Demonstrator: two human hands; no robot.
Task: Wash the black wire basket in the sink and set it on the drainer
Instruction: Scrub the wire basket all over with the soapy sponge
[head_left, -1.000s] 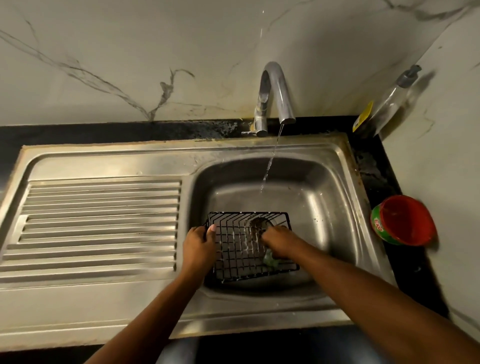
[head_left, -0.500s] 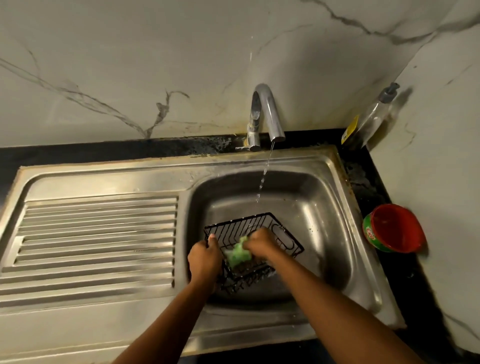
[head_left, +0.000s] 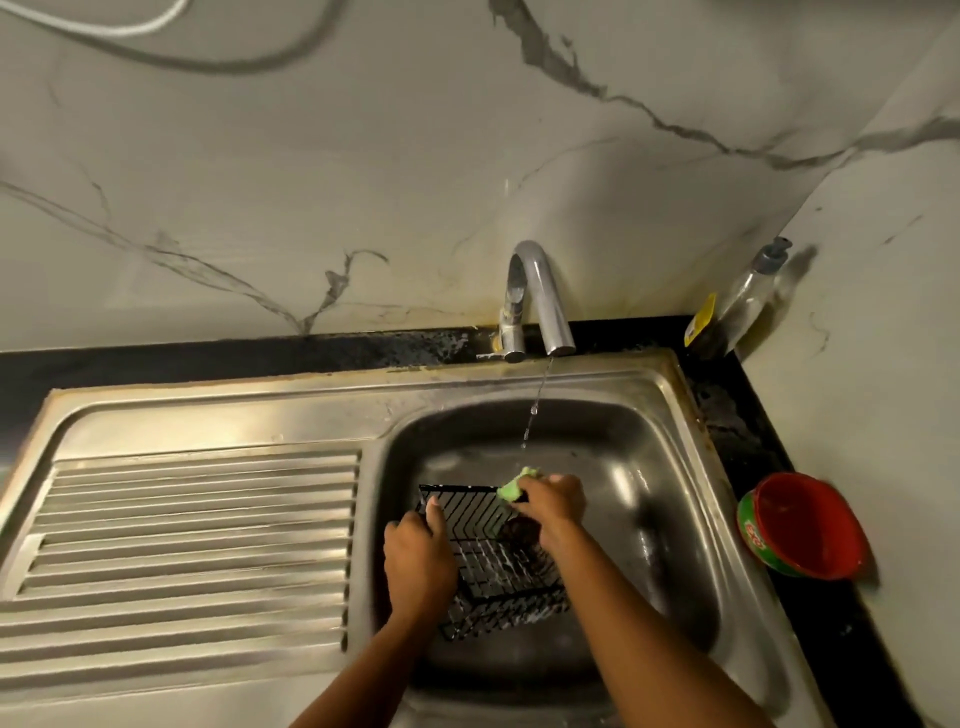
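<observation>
Two hands are seen at work over one pressed-steel unit. At the far left, the drainer (head_left: 197, 525) is laid out in long ribbed grooves, shiny and streaked. Next, the left hand (head_left: 418, 561) is curled round the near-left rim of the black wire basket (head_left: 493, 566), thumb raised along the wire. The basket, a grid of thin black rods flecked with white suds, is kept down inside the rounded steel sink (head_left: 649, 493); whether it rests on the floor cannot be told. At its far rim a soft green sponge (head_left: 517, 486) is pinched in the right hand (head_left: 553, 501), fingers bent tight over it, and pressed to the wire. Behind, a thin stream of water (head_left: 535, 405) is let fall from the curved chrome tap (head_left: 535, 296), beyond the basket. Further right, a clear pump bottle (head_left: 743, 301) is leaned into the marble corner, and a round red tub (head_left: 805, 525) with a green band is set on the black counter (head_left: 753, 441).
</observation>
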